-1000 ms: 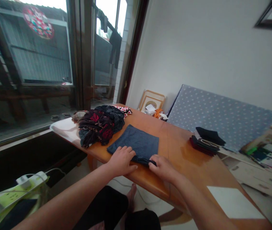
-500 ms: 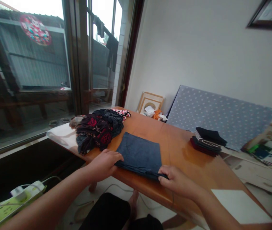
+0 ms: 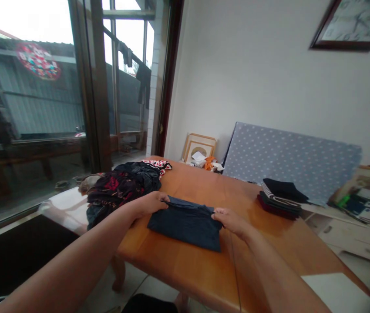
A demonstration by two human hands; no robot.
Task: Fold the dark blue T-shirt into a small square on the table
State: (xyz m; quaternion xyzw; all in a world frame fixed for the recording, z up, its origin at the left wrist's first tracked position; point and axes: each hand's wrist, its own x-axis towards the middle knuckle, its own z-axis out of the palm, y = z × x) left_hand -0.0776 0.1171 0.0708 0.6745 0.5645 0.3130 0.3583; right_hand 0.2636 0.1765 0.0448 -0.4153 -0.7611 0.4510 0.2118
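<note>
A dark blue cloth lies folded on the orange wooden table. My left hand pinches its far left corner, fingers closed on the fabric. My right hand pinches the far right corner in the same way. The near edge of the cloth has been brought over to the far edge, so the cloth is half as deep as before. Both forearms reach in from the bottom of the view.
A heap of dark and red patterned clothes sits left of the cloth. A stack of folded dark clothes rests at the table's far right. A white sheet lies near the right front. A dotted blue board leans on the wall.
Both hands gripped the cloth's near edge, lifted it and carried it away from me onto the far edge, folding the cloth in half. The view tilted upward.
</note>
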